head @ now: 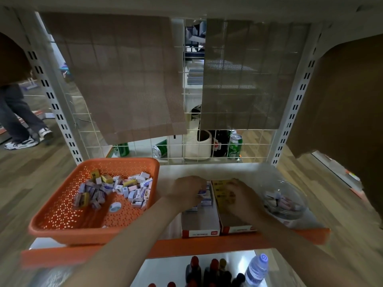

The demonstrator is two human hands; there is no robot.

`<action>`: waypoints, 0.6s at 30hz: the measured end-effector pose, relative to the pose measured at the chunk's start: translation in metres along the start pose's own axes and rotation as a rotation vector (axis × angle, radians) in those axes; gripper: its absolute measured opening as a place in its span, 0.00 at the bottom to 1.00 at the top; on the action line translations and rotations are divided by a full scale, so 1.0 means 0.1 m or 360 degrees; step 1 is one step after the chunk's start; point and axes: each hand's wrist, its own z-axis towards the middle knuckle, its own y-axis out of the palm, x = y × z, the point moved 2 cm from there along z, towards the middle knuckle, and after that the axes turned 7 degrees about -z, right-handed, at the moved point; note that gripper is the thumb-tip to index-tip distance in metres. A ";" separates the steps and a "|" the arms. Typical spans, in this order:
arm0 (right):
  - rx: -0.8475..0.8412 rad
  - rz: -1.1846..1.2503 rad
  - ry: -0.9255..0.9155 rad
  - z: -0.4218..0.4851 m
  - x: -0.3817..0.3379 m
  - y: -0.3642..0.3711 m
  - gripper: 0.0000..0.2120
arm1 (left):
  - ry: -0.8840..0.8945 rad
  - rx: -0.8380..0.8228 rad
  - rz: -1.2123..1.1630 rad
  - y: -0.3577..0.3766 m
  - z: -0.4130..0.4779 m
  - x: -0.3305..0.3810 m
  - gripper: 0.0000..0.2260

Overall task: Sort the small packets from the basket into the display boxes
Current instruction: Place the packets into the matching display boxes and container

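Our left hand (186, 191) curls over white packets (205, 201) in the left box (200, 233), and our right hand (238, 196) covers yellow packets (221, 188) in the right box (238, 229); we cannot tell either grip. The remaining packets (116, 189) lie in the basket (62, 230) to the left, nearer our left hand.

On shelf (217, 170), left to right: basket (62, 230) of packets (116, 189), left box (200, 224), right box (234, 222), bowl (298, 195). Left hand (184, 192) at white packets (206, 200); right hand (242, 195) on yellow packets (222, 190). Grips blurred.
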 end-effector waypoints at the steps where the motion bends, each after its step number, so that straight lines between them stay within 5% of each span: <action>1: 0.0043 0.0130 -0.0034 0.03 -0.05 -0.04 0.19 | 0.0005 0.0009 -0.0016 0.00 0.00 0.02 0.15; 10: 0.0090 0.0383 -0.0016 0.10 -0.22 0.00 0.08 | -0.0035 0.0070 -0.0129 -0.06 -0.03 0.13 0.14; 15: 0.0143 0.0694 0.0100 0.06 -0.28 -0.09 0.16 | 0.0005 0.0090 -0.0217 -0.04 -0.05 0.10 0.15; 18: 0.0260 0.1042 0.0243 0.09 -0.32 -0.18 0.12 | -0.0035 0.0117 -0.0229 -0.04 -0.05 0.05 0.18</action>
